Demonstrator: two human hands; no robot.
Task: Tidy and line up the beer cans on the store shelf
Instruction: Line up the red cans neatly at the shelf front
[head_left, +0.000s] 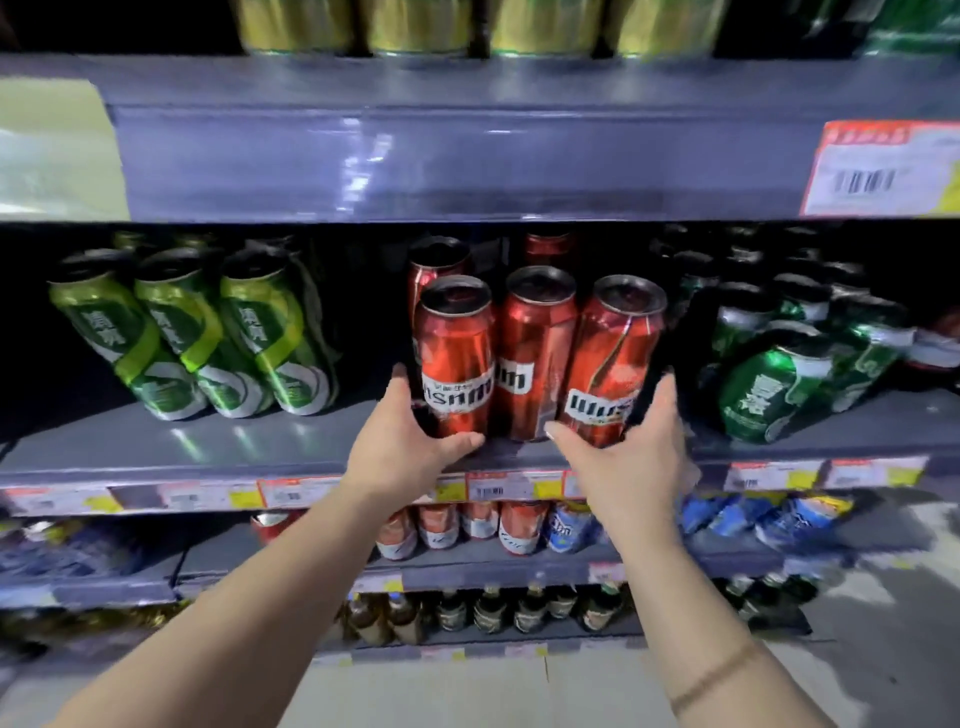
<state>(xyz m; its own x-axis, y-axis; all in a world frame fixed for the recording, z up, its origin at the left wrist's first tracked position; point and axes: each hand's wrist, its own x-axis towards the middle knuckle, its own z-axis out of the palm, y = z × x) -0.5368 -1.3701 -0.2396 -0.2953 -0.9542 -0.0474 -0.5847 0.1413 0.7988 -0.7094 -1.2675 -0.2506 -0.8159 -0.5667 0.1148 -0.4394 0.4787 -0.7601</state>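
Red beer cans stand in a small cluster at the front edge of the middle shelf (291, 447), three in the front row and more behind them. The left hand (410, 447) grips the left red can (454, 358) low down, its thumb curled across the can's base and the other fingers wrapped round the far side. The right hand (631, 441) holds the right red can (613, 364), thumb pressed on the front near the label, fingers curled round its right side. Between them the middle red can (535, 353) stands just behind, touching both. Three green cans (202, 332) line up toward the shelf's left end, and darker green cans (763, 389) crowd the right end, well packed together.
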